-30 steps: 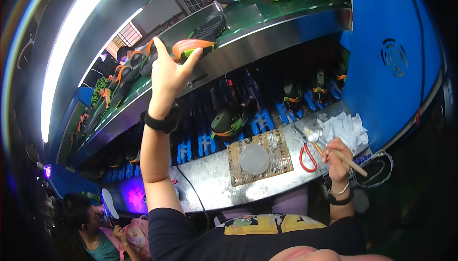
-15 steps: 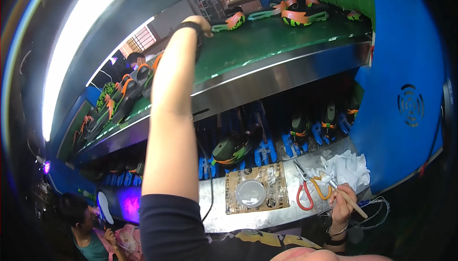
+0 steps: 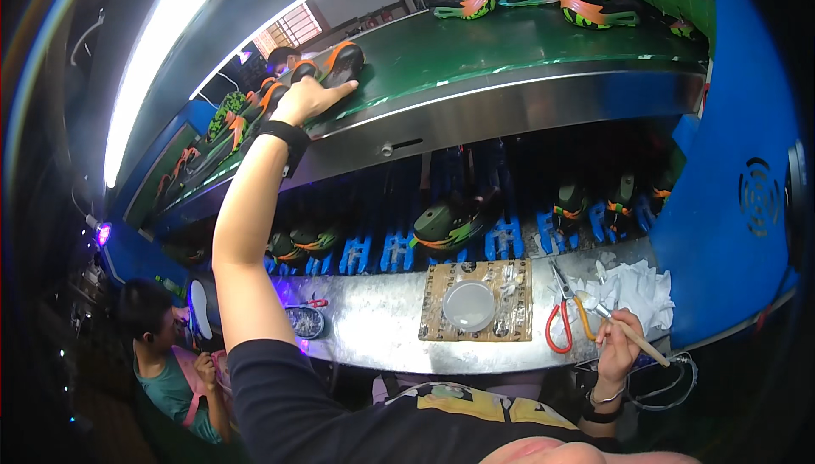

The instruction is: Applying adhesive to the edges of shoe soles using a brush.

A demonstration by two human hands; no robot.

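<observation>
Now the left hand (image 3: 307, 101) has come back from farther across the belt (image 3: 475, 52) to a shoe (image 3: 346, 58) lying there, thumb spread (whether its fingers grip, I cannot tell); the right hand (image 3: 619, 350) still grips the brush (image 3: 649, 348), well apart from that shoe.

The shoe (image 3: 345, 59) is black and orange, the belt (image 3: 450, 56) green.

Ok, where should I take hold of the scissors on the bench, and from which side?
By the red handle of the scissors, probably best from the near edge of the bench, a little left. The handles point toward the person and the blades away; the red loop lies on bare metal, while the brush in the right hand crowds the other side.
</observation>
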